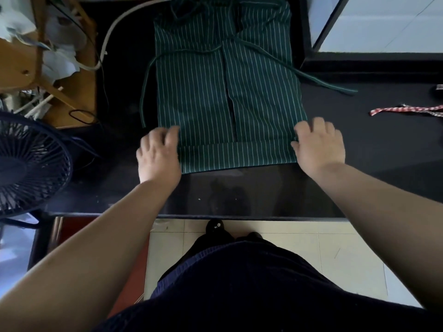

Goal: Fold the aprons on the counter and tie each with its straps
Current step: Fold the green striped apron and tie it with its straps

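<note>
A person stands at a dark table (251, 195), the left hand (159, 154) and right hand (320, 144) set with bent fingers on the near side edges of a green striped apron (215, 92). Whether they pinch the cloth cannot be told. The apron lies flat, sides folded inward, its straps (323, 82) trailing off both sides. A red checked strap (405, 110) lies far right.

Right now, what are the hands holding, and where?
The apron: left hand grips its near left edge, right hand its near right edge.
</note>
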{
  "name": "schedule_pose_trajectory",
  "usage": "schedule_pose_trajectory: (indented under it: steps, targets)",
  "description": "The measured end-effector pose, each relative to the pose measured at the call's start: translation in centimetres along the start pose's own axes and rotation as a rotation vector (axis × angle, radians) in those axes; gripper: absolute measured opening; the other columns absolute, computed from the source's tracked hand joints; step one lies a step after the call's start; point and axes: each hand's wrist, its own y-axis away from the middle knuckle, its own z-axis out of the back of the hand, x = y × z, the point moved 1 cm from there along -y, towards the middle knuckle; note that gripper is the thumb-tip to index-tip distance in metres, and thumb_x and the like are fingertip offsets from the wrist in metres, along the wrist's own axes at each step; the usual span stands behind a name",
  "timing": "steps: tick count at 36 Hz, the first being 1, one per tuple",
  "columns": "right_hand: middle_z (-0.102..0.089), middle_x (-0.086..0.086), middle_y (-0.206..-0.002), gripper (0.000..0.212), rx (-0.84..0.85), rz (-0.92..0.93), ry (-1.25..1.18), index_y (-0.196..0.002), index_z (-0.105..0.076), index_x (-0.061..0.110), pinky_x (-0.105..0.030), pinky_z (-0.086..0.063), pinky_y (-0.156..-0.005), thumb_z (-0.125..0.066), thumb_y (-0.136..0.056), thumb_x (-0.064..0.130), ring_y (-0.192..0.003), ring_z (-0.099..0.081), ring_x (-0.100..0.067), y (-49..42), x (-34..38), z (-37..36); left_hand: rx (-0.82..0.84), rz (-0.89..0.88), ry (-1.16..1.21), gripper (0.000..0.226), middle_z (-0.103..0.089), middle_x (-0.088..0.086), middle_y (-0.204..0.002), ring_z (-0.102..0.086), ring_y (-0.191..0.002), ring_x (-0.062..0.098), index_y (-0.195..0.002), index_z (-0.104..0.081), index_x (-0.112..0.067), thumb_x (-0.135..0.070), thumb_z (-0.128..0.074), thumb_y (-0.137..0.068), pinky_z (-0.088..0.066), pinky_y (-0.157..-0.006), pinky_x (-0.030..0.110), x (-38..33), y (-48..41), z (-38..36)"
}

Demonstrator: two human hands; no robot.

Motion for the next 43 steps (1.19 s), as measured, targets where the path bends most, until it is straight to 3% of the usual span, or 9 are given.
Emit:
schedule_pose_trajectory:
  steps: [3,7,12,18,23,29,32,36,43]
  targets:
    - [-0.049,-0.010,-0.131,0.042,0.024,0.298,0.051,-0.125,-0.059,0.016,-0.046,-0.024,-0.103,-0.043,-0.096,0.042,-0.122,-0.042,-0.034,0.3,0.3,-0.4,0.172,-0.242,-0.083,0.074,-0.036,0.002,-0.146,-0.031,-0.133,0.031,-0.144,-0.039,-0.029,0.009,-0.049,-0.081,-0.034,-0.105,0.043,-0.5,-0.7,-0.4]
    - [-0.025,-0.003,-0.153,0.079,0.268,0.405,0.075,-0.149,-0.026,0.024,-0.041,-0.001,-0.118,-0.039,-0.086,0.069,-0.141,-0.024,-0.022,0.5,0.1,-0.7,0.288,-0.253,0.011,0.052,-0.030,-0.006,-0.150,-0.029,-0.138,0.021,-0.149,-0.032,-0.027,-0.024,-0.045,-0.099,-0.030,-0.111,0.038,-0.1,0.0,-0.8]
    - [-0.045,-0.002,-0.143,0.053,0.219,0.433,0.070,-0.141,-0.041,0.020,-0.035,-0.013,-0.116,-0.027,-0.099,0.049,-0.131,-0.041,-0.021,-0.4,0.0,0.0,0.394,-0.272,-0.119,0.097,-0.014,-0.003,-0.149,-0.015,-0.139,0.021,-0.153,-0.015,-0.028,-0.075,-0.050,-0.076,-0.017,-0.116,0.039,0.0,0.6,-0.3]
    - [-0.047,0.002,-0.067,0.041,0.276,0.301,-0.084,-0.094,-0.043,0.015,-0.033,-0.037,-0.062,-0.024,-0.099,0.051,-0.078,-0.057,-0.029,-0.6,0.5,1.8,0.411,-0.247,-0.148,0.074,-0.029,0.000,-0.142,-0.027,-0.133,0.026,-0.150,-0.025,-0.030,-0.038,-0.062,-0.087,-0.029,-0.109,0.041,0.0,-0.6,0.8]
    - [-0.053,0.001,-0.097,0.046,0.387,0.308,-0.003,-0.137,-0.034,0.020,-0.032,-0.043,-0.064,-0.050,-0.095,0.030,-0.085,-0.055,-0.024,-0.5,0.2,2.0,0.381,-0.203,-0.146,0.055,-0.042,-0.002,-0.142,-0.044,-0.127,0.030,-0.143,-0.042,-0.029,-0.012,-0.050,-0.091,-0.044,-0.099,0.040,0.9,-1.4,2.0]
    - [-0.057,-0.004,-0.090,0.019,0.450,0.177,-0.161,-0.111,-0.050,0.014,-0.026,-0.035,-0.053,-0.042,-0.093,0.014,-0.070,-0.051,-0.017,-0.1,-0.8,2.5,0.455,0.024,0.274,0.019,-0.065,0.006,-0.109,-0.060,-0.101,0.023,-0.110,-0.065,-0.020,-0.022,-0.064,-0.091,-0.045,-0.074,0.027,2.2,-1.8,3.2]
    - [-0.051,-0.004,-0.127,0.037,0.508,0.126,-0.265,-0.131,-0.050,0.015,-0.028,-0.038,-0.074,-0.048,-0.095,0.022,-0.102,-0.050,-0.021,-0.3,-1.4,2.4,0.533,0.230,0.472,0.035,-0.060,-0.002,-0.114,-0.058,-0.104,0.019,-0.117,-0.061,-0.019,-0.030,-0.071,-0.085,-0.043,-0.090,0.028,3.9,-1.0,3.0]
    - [-0.054,-0.008,-0.120,0.040,0.411,0.025,-0.412,-0.130,-0.052,0.010,-0.027,-0.035,-0.077,-0.052,-0.096,0.032,-0.098,-0.050,-0.021,-0.3,-1.8,1.5,0.411,0.429,0.701,0.057,-0.070,0.001,-0.105,-0.067,-0.095,0.020,-0.118,-0.064,-0.015,-0.045,-0.080,-0.072,-0.053,-0.090,0.037,5.6,0.4,1.3]
    - [-0.058,-0.016,-0.109,0.034,0.275,-0.219,-0.520,-0.123,-0.049,0.006,-0.032,-0.036,-0.071,-0.050,-0.098,0.029,-0.092,-0.052,-0.030,0.5,-1.4,-0.8,0.083,0.352,0.321,0.031,-0.059,0.005,-0.083,-0.052,-0.071,0.020,-0.107,-0.055,-0.009,-0.037,-0.054,-0.096,-0.036,-0.053,0.029,3.3,1.0,-0.2]
